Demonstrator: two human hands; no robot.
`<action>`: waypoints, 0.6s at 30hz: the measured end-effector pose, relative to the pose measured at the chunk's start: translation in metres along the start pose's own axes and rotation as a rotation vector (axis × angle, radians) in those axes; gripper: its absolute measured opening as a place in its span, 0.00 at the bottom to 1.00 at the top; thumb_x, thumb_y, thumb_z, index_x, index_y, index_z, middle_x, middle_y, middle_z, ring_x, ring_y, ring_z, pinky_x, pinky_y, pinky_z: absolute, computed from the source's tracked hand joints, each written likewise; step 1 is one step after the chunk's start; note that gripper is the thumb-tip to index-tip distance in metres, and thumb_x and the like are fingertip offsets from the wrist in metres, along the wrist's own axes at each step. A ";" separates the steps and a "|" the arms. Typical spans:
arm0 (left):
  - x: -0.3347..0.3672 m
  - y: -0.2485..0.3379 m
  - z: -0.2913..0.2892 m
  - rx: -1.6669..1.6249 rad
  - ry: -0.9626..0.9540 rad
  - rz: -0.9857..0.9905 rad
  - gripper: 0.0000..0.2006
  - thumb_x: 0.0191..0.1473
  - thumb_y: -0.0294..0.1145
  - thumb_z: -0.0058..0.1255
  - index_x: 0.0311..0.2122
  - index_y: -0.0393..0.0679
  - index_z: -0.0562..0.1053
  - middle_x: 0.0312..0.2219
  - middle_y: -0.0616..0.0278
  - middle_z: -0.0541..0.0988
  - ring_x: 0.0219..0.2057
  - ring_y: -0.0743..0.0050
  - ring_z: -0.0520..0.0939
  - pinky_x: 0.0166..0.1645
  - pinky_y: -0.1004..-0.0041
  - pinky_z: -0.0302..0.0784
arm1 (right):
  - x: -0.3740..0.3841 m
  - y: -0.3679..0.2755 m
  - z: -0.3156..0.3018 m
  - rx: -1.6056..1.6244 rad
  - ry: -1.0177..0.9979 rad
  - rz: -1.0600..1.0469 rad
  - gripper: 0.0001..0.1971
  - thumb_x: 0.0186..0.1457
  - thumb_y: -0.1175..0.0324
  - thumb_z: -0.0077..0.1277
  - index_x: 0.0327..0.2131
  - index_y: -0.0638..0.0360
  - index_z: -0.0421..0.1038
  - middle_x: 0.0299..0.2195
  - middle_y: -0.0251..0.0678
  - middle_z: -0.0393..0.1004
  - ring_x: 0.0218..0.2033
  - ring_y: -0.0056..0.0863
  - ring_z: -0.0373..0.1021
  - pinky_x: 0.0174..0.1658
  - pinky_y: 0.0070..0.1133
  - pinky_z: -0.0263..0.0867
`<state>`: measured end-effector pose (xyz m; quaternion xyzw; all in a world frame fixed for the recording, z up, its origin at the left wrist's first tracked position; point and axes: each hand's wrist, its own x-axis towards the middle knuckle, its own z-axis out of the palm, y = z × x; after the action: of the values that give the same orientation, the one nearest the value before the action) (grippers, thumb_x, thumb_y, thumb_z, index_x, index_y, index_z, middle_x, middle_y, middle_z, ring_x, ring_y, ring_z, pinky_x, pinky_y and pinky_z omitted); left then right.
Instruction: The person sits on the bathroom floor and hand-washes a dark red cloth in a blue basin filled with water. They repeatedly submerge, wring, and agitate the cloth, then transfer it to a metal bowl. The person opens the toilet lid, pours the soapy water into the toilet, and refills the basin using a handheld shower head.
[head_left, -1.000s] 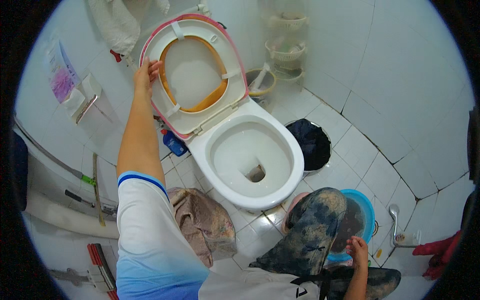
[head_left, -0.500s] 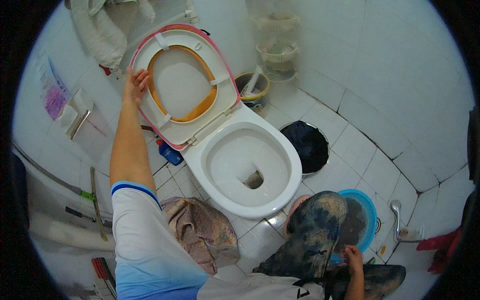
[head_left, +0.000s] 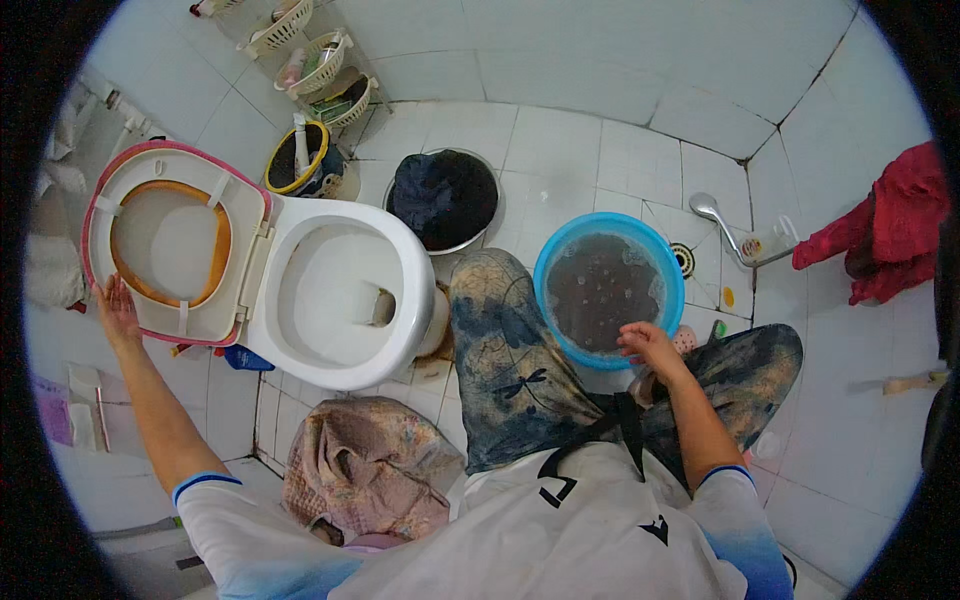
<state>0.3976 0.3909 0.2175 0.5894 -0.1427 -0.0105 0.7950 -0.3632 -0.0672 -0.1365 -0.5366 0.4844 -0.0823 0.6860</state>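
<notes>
A white toilet bowl (head_left: 345,365) stands at the left. Its seat and lid (head_left: 135,325) are raised, with a pink outer edge and an orange-brown inner ring. My left hand (head_left: 118,308) lies against the lower edge of the raised seat, fingers stretched out and nothing gripped. Over the near rim of a round blue basin (head_left: 675,285), my right hand (head_left: 648,347) hovers with loosely bent fingers. I see nothing in it. Dark, murky water with bubbles (head_left: 605,290) fills the basin.
A bin with a black bag (head_left: 445,195) stands beyond the bowl, near a yellow-rimmed bucket (head_left: 318,165) and a basket rack (head_left: 315,65). Patterned cloth (head_left: 370,465) lies below the bowl. A shower head (head_left: 708,207), floor drain (head_left: 682,262) and red cloth (head_left: 895,225) are at right.
My view has swung right, so the toilet sits further left and the whole basin shows. My left hand stays at the seat's edge. My right hand is now by the basin's near rim.
</notes>
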 end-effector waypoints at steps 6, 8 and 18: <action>-0.168 -0.068 0.263 -0.373 -0.900 -0.188 0.17 0.59 0.38 0.39 0.48 0.39 0.68 0.48 0.57 0.70 0.50 0.70 0.70 0.57 0.72 0.61 | 0.056 -0.044 -0.017 0.260 0.083 -0.158 0.15 0.52 0.63 0.51 0.42 0.58 0.68 0.33 0.32 0.74 0.28 0.19 0.70 0.28 0.16 0.66; -0.258 -0.144 0.375 -0.161 -0.904 -0.171 0.17 0.58 0.38 0.40 0.48 0.38 0.67 0.47 0.56 0.71 0.50 0.69 0.70 0.56 0.70 0.63 | 0.078 -0.051 -0.042 0.345 0.211 -0.174 0.14 0.52 0.64 0.50 0.41 0.60 0.68 0.32 0.32 0.74 0.27 0.19 0.70 0.27 0.16 0.66; -0.441 -0.582 0.422 0.577 -0.268 -0.703 0.15 0.45 0.40 0.55 0.35 0.40 0.75 0.32 0.56 0.78 0.36 0.63 0.76 0.42 0.68 0.70 | 0.182 0.114 -0.122 -0.044 0.999 -0.070 0.14 0.52 0.61 0.46 0.32 0.64 0.71 0.24 0.34 0.71 0.21 0.24 0.67 0.24 0.24 0.62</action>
<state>-0.0380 -0.0990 -0.3131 0.7924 -0.0328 -0.3148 0.5215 -0.4076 -0.2157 -0.3294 -0.4620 0.7370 -0.3421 0.3555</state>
